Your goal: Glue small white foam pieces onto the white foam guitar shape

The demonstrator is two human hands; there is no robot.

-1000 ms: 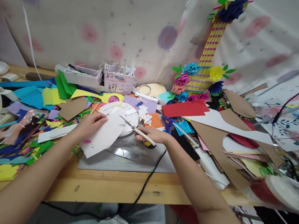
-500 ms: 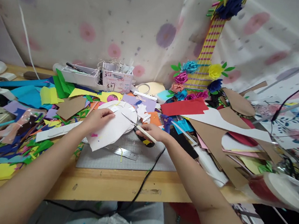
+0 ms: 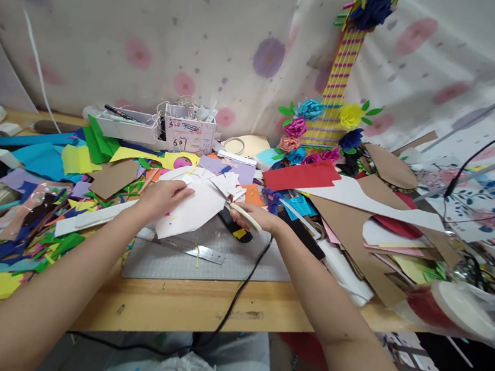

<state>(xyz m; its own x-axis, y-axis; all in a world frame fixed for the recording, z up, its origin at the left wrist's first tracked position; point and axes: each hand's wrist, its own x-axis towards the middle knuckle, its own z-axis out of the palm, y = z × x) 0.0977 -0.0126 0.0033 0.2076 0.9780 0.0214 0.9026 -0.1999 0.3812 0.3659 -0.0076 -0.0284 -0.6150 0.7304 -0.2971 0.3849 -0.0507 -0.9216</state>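
Observation:
My left hand (image 3: 168,198) is closed on a piece of white paper (image 3: 193,208), its thumb on top near the left edge. In my right hand (image 3: 250,217) is a pair of scissors (image 3: 249,219) with pale handles. Their blades lie at the right edge of the paper. Small white scraps (image 3: 229,182) sit just behind the blades. Below the paper are a metal ruler (image 3: 204,252) and a grey cutting mat (image 3: 149,262). A black and yellow tool (image 3: 236,227) rests on the mat beside my right hand, partly covered.
Coloured paper scraps (image 3: 62,242) crowd the left of the table. Brown card and white cut-outs (image 3: 375,203) pile up on the right. A paper guitar with flowers (image 3: 339,89) leans at the back. A black cable (image 3: 236,303) crosses the front edge.
The white paper has turned and shifted in my left hand, its lower tip rising. The scissor blades have moved slightly right along with its edge, and more of the black and yellow tool shows.

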